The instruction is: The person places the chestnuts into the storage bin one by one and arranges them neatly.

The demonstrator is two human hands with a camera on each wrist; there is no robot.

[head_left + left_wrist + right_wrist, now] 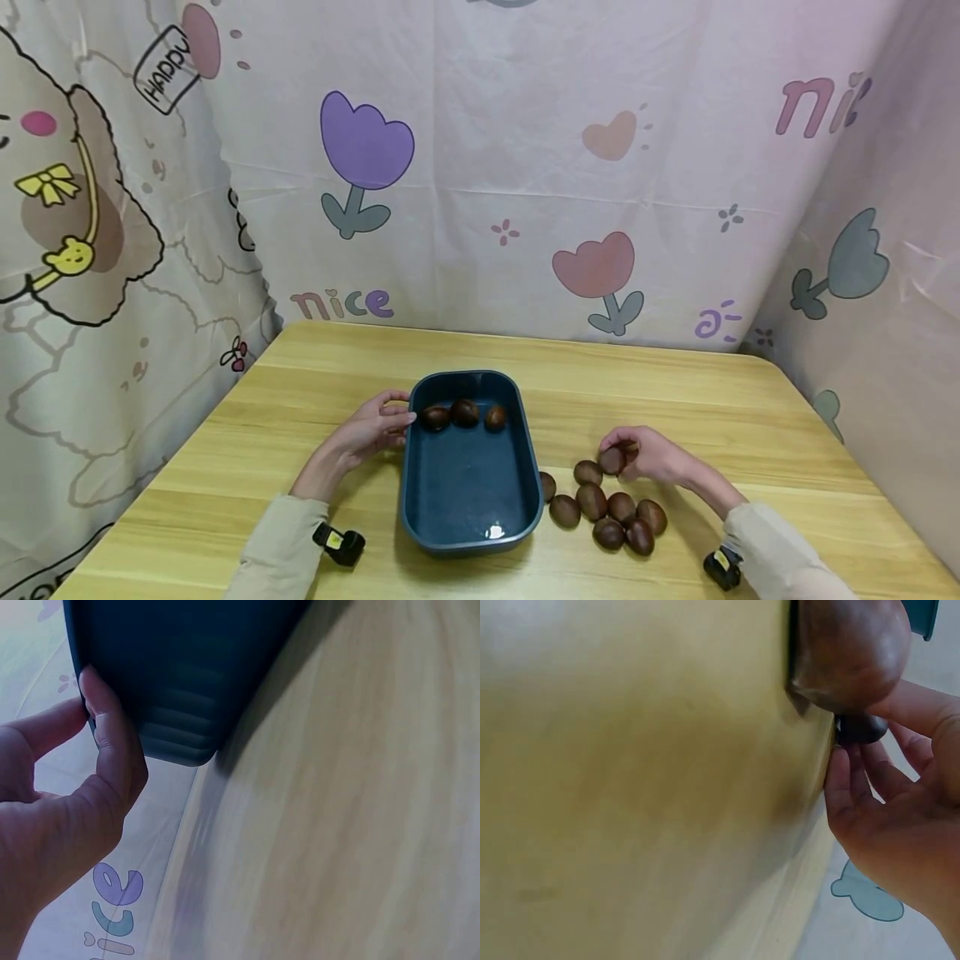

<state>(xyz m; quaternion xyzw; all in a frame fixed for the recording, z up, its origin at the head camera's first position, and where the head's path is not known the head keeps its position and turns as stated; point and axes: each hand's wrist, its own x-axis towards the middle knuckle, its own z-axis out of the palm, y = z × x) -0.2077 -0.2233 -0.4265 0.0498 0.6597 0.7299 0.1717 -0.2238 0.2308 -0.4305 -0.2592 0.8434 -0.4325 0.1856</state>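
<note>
A deep blue rectangular tray [472,492] stands on the table with three chestnuts [465,413] lying in its far part. At its left side my left hand [372,427] grips the rim, thumb and fingers pinching the tray wall [172,697] in the left wrist view. To the right of the tray, my right hand [651,454] pinches a chestnut [611,460] at the far edge of a loose group. The right wrist view has this chestnut [862,729] at the fingertips, partly covered by a nearer, larger-looking chestnut [855,652].
Several loose chestnuts [592,502] lie close together on the wooden table [360,358], right of the tray, one of them against its side. A printed curtain [480,167] hangs behind the table and at both sides. Each wrist wears a small black camera [341,546].
</note>
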